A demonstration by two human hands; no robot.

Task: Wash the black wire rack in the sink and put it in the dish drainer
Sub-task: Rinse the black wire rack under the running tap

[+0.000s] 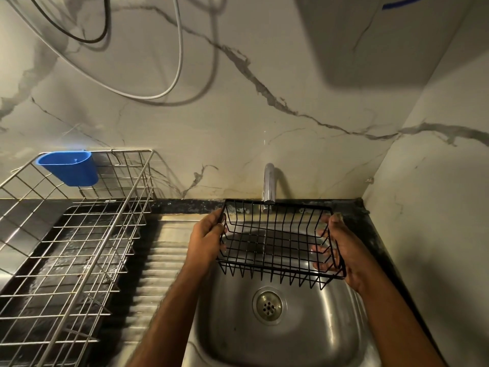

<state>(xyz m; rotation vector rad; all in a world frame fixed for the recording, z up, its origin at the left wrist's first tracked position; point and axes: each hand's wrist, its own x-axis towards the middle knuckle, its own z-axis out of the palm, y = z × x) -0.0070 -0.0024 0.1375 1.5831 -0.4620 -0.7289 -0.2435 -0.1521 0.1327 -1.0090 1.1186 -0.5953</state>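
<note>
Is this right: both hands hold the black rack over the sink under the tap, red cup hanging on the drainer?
One error: the cup is blue, not red, as the head view shows. The rest stands: left hand and right hand hold the rack over the sink, under the tap; the cup hangs on the drainer.

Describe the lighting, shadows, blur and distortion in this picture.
Head view: dim, yellowish light; wide-angle bending curves the dish drainer and wall edges; motion blur softens the drainboard ridges; glare on the sink; the tap casts a wall shadow.
</note>
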